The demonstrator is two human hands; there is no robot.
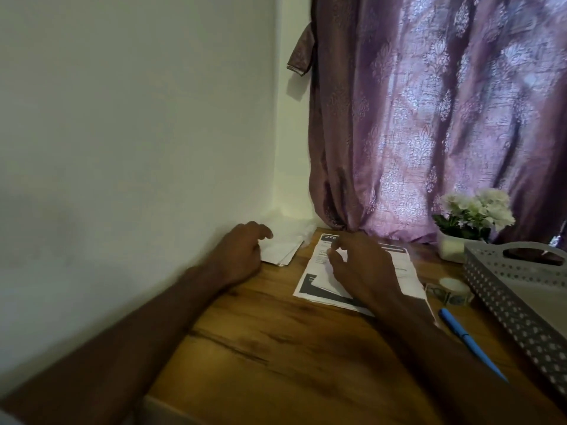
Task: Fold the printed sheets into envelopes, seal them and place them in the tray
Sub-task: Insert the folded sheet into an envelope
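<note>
A stack of printed sheets (310, 289) lies on the wooden table (276, 348), black bands at its top and bottom edges. My right hand (359, 268) hovers over the stack's middle with fingers loosely curled, thumb and forefinger apart and nothing between them. A white folded piece (322, 280) lies on the sheets, partly hidden under the palm. A small pile of white envelopes (282, 253) lies by the wall. My left hand (242, 250) rests at the pile's left edge, its fingers loosely curled and gripping nothing. The grey perforated tray (503, 289) stands at the right.
A roll of stickers (454, 289) lies between the sheets and the tray. A blue pen (469, 345) lies along the tray's near side. White flowers in a pot (472, 216) stand behind the tray. A purple curtain (429, 118) hangs at the back, a white wall on the left.
</note>
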